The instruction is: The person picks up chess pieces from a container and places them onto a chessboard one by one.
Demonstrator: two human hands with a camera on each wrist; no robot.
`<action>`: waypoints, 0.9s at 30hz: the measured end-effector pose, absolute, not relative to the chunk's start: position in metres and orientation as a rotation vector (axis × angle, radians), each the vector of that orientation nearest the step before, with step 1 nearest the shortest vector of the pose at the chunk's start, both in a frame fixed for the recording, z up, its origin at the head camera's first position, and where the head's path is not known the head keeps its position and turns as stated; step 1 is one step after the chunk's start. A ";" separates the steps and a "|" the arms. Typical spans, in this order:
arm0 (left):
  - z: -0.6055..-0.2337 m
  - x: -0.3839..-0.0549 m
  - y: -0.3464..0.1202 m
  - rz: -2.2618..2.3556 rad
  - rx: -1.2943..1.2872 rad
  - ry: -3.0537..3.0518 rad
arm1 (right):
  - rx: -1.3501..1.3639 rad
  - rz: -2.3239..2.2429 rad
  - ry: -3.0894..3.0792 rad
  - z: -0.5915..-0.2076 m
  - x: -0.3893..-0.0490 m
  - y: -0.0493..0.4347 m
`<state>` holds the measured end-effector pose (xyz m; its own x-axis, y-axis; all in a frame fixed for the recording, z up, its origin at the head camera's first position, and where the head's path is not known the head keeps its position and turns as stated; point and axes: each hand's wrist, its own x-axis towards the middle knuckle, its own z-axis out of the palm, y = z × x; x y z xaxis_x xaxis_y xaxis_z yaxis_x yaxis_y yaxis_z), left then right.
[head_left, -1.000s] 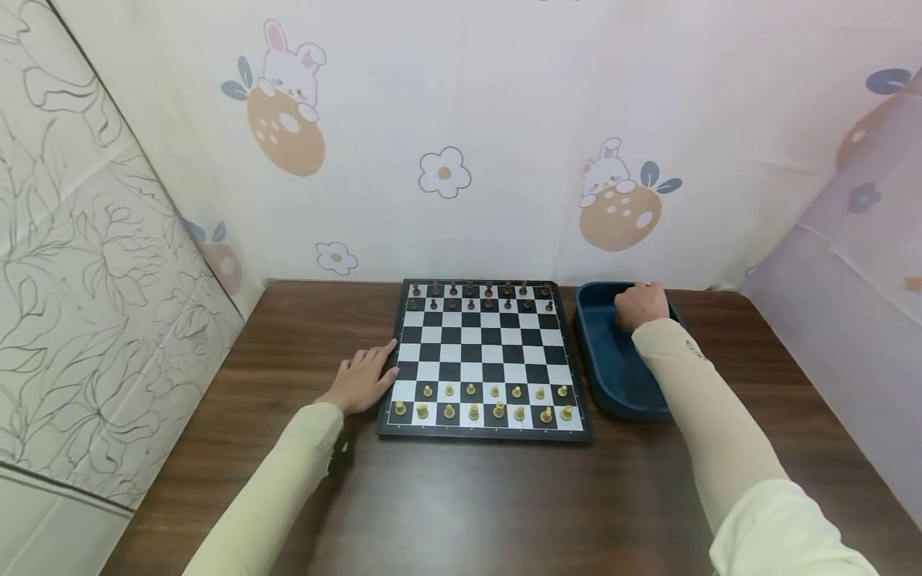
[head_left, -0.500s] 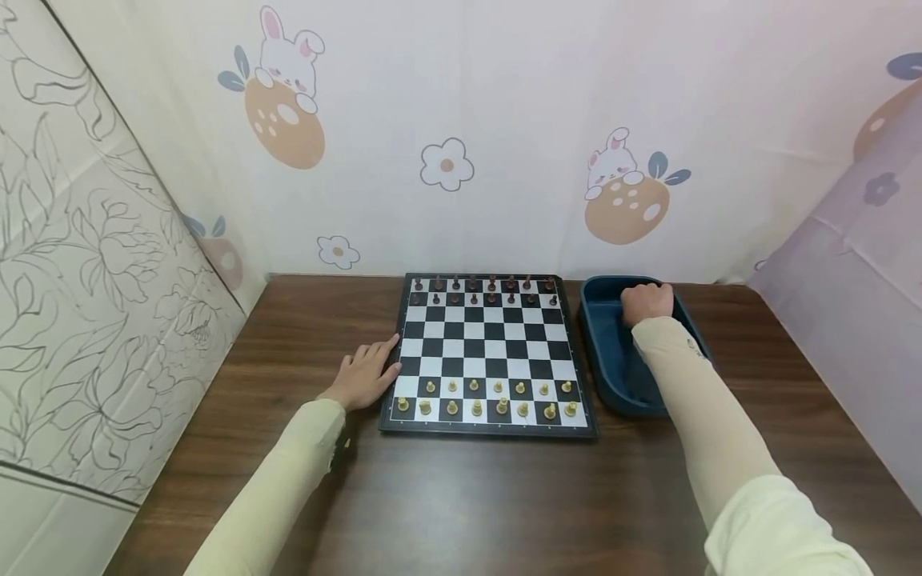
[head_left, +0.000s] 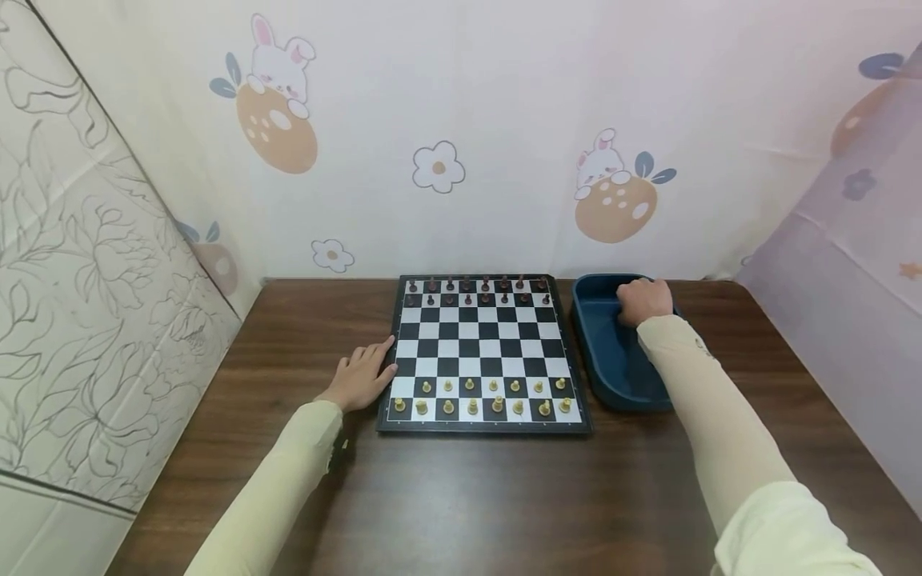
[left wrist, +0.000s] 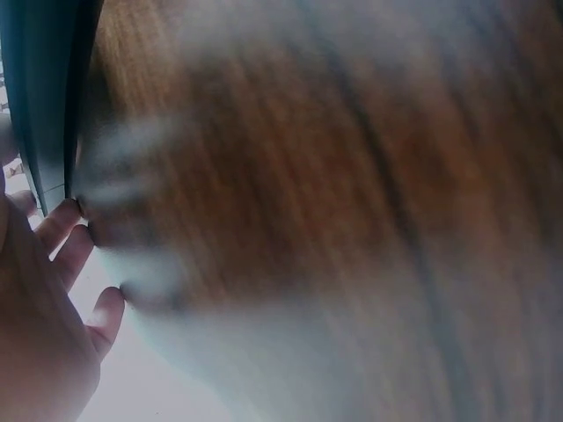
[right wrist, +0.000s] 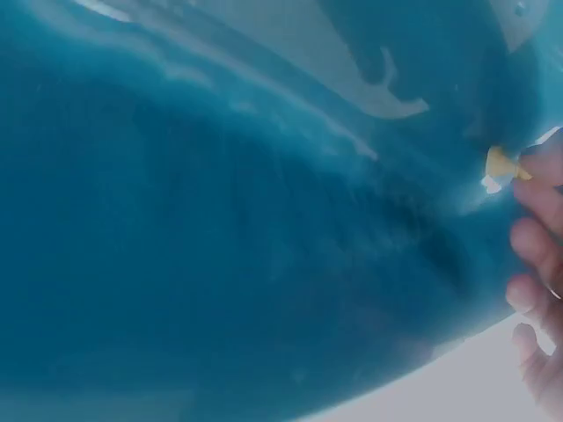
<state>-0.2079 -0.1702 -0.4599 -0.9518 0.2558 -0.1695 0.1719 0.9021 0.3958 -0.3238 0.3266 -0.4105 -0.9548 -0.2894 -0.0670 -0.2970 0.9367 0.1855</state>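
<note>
My right hand (head_left: 644, 302) reaches down into the far end of a dark blue tray (head_left: 612, 384). In the right wrist view its fingertips pinch a small yellow chess piece (right wrist: 500, 163) over the blue surface; the hand hides it in the head view. My left hand (head_left: 358, 378) lies on the table with fingers extended, fingertips right at the left edge of a chessboard (head_left: 483, 428). Yellow chess pieces (head_left: 472, 406) stand in two rows at the near side, the front-facing row having a bare square at its left end. Dark red pieces (head_left: 466, 284) fill two rows at the far side.
The brown wooden table (head_left: 461, 504) ends at a patterned wall cloth (head_left: 504, 216) at the back. The tray stands close beside the board's right edge. A white flower-patterned panel (head_left: 108, 240) flanks the left side.
The head view shifts slightly. Both hands keep their places, the left by the board and the right in the tray.
</note>
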 end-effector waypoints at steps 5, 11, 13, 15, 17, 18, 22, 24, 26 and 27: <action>-0.460 -0.208 -0.170 0.586 0.336 2.851 | -0.566 0.274 3.100 -0.397 -0.317 0.327; -0.462 -0.209 -0.171 0.576 0.341 2.842 | -0.649 0.145 3.126 -0.370 -0.307 0.303; -0.462 -0.209 -0.173 0.572 0.340 2.843 | -0.654 0.119 3.132 -0.362 -0.307 0.287; -0.462 -0.208 -0.176 0.571 0.325 2.847 | -0.674 0.112 3.138 -0.355 -0.308 0.268; -0.461 -0.208 -0.178 0.579 0.328 2.857 | -0.686 0.113 3.144 -0.349 -0.308 0.249; -0.461 -0.208 -0.179 0.580 0.331 2.861 | -0.694 0.106 3.144 -0.346 -0.308 0.239; -0.460 -0.208 -0.178 0.580 0.334 2.856 | -0.747 -0.002 3.117 -0.338 -0.299 0.201; -0.459 -0.208 -0.176 0.580 0.336 2.848 | -0.809 -0.070 3.086 -0.337 -0.293 0.183; -0.459 -0.207 -0.173 0.583 0.344 2.843 | -0.890 -0.117 3.053 -0.339 -0.285 0.165; -0.459 -0.207 -0.172 0.586 0.346 2.840 | -0.940 -0.135 3.029 -0.340 -0.282 0.156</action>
<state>-0.2066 -0.1720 -0.4594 -0.9479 0.2717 -0.1664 0.1837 0.8928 0.4113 -0.2819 0.1556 -0.3401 -0.8242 -0.5634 0.0567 -0.5662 0.8212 -0.0711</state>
